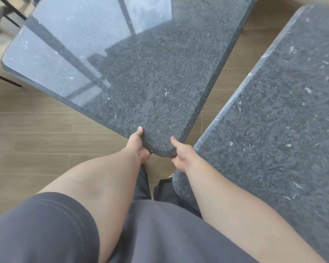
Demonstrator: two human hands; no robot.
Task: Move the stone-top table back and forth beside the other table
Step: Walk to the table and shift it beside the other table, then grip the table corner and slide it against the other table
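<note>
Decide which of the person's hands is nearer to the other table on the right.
Right. The right hand grips the stone-top table corner on the side facing the other table; the left hand grips the corner's far side.

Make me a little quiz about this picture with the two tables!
1. True or false: both hands grip the same corner of the stone-top table.
2. Which hand has its thumb on top of the slab: A) left hand only, B) right hand only, C) both?
3. Fill in: between the gripped table and the other table shows a strip of wooden ____.

Key: 1 true; 2 C; 3 floor.
</note>
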